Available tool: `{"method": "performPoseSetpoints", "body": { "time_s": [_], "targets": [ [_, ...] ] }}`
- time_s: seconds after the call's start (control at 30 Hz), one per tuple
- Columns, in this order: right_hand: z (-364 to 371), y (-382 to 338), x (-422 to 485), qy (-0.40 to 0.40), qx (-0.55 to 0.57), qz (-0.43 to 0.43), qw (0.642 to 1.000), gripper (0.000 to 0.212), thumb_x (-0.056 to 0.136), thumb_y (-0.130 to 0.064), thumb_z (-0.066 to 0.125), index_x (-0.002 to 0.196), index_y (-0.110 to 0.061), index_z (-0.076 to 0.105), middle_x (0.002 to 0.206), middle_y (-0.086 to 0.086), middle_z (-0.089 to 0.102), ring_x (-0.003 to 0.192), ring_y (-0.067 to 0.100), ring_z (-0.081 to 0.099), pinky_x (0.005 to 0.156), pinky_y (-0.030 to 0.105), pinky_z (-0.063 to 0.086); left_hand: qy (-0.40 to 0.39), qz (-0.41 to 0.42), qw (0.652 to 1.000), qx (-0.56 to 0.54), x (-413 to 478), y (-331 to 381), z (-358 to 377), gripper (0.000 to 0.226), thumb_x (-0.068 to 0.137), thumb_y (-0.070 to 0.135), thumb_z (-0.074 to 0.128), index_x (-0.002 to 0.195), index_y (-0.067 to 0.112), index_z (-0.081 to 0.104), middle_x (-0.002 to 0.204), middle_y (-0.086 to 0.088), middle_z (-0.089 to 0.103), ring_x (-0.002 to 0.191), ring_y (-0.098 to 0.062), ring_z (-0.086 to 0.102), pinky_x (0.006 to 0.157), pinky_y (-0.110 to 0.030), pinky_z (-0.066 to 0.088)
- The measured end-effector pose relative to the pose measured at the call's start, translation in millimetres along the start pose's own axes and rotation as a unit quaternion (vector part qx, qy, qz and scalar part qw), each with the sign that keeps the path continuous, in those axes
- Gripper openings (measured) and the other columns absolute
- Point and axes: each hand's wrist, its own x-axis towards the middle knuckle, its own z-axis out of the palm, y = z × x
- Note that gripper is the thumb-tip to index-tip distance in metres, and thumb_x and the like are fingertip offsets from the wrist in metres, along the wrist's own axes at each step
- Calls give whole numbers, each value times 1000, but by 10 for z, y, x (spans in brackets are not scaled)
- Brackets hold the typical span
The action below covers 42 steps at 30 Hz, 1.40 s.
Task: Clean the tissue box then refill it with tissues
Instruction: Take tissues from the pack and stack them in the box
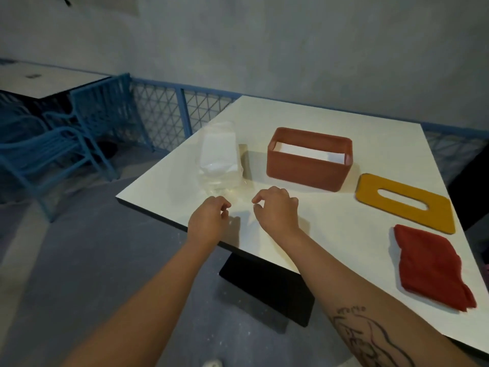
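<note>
Tissue box (307, 168) stands upright mid-surface (330, 221), lid off; white tissues (309, 152) already lie inside, so refilling appears begun or done; whether wiping is complete cannot be told. The yellow slotted lid (434, 221) lies flat just right of the box; the red cloth (431, 263) lies nearer, untouched. A clear-wrapped tissue pack (221, 160) lies left of the box. Left hand (209, 218) and right hand (277, 210) hover by the pack's near end, fingers curled; whether they pinch the clear film cannot be told. Remaining, by judgement: refitting the lid.
</note>
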Motion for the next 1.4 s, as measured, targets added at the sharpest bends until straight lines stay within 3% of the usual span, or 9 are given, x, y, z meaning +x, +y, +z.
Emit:
{"method": "performPoseSetpoints", "body": {
  "time_s": [0.2, 0.3, 0.4, 0.53, 0.77, 0.9, 0.97, 1.17, 1.4],
  "targets": [
    [302, -290, 269, 18, 6, -31, 999, 25, 89, -21, 57, 111, -27, 68, 137, 1, 43, 131, 20, 31, 99, 37, 26, 40, -8, 998, 40, 258, -360, -185, 35, 88, 21, 59, 123, 19, 57, 124, -5, 49, 112, -22, 49, 74, -34, 49],
    [406, -409, 399, 14, -27, -33, 999, 30, 90, -22, 56, 118, -32, 64, 145, 1, 33, 137, 21, 21, 102, 40, 24, 50, -1, 996, 79, 404, -487, -229, 48, 86, 27, 62, 133, 24, 49, 142, -9, 34, 125, -27, 37, 88, -36, 46],
    [490, -477, 543, 5, -65, -24, 998, 34, 92, -24, 55, 124, -36, 59, 154, 4, 17, 143, 25, 9, 107, 44, 21, 14, 4, 997, 81, 564, -550, -257, 58, 87, 37, 60, 140, 28, 39, 154, -12, 15, 137, -30, 23, 104, -40, 35],
    [563, -546, 725, 9, -99, -15, 995, 37, 93, -23, 53, 128, -37, 55, 158, 5, 7, 145, 27, 1, 110, 48, 19, -39, 15, 998, 37, 797, -619, -279, 64, 86, 47, 58, 143, 32, 32, 156, -12, 8, 139, -32, 21, 106, -43, 33],
    [646, -640, 942, 29, -78, -39, 996, 29, 95, -33, 45, 114, -31, 66, 153, 1, 25, 142, 22, 14, 112, 52, 14, -14, 57, 995, -79, 1016, -657, -247, 52, 87, 59, 46, 125, 26, 56, 151, -5, 26, 134, -27, 32, 103, -42, 34],
    [661, -648, 1037, 39, -50, -30, 998, 27, 93, -39, 50, 113, -34, 67, 148, -3, 34, 139, 18, 21, 114, 49, 11, 11, 43, 992, -114, 1109, -699, -201, 25, 88, 38, 56, 100, 18, 66, 146, -3, 35, 127, -24, 42, 98, -39, 40],
    [675, -635, 1082, 25, -84, -40, 995, 31, 89, -41, 56, 119, -36, 63, 149, -3, 31, 139, 18, 20, 114, 50, 10, 4, 38, 993, -109, 1168, -735, -186, 19, 85, 23, 60, 102, 17, 65, 146, -1, 34, 124, -22, 45, 94, -36, 43],
    [678, -669, 1154, 18, -152, -86, 984, 36, 86, -44, 59, 121, -37, 61, 150, -4, 29, 140, 17, 18, 114, 53, 2, -31, 54, 995, -78, 1203, -797, -159, 49, 82, 18, 63, 130, 19, 50, 148, 6, 27, 119, -19, 50, 87, -30, 43],
    [761, -648, 1197, 68, -165, -135, 975, 18, 86, -29, 64, 100, -27, 74, 137, 4, 51, 132, 26, 39, 109, 61, 10, -30, 64, 996, -52, 1241, -812, -137, 51, 83, 20, 65, 130, 12, 48, 150, 1, 28, 121, -25, 49, 94, -37, 45]
  ]
}}
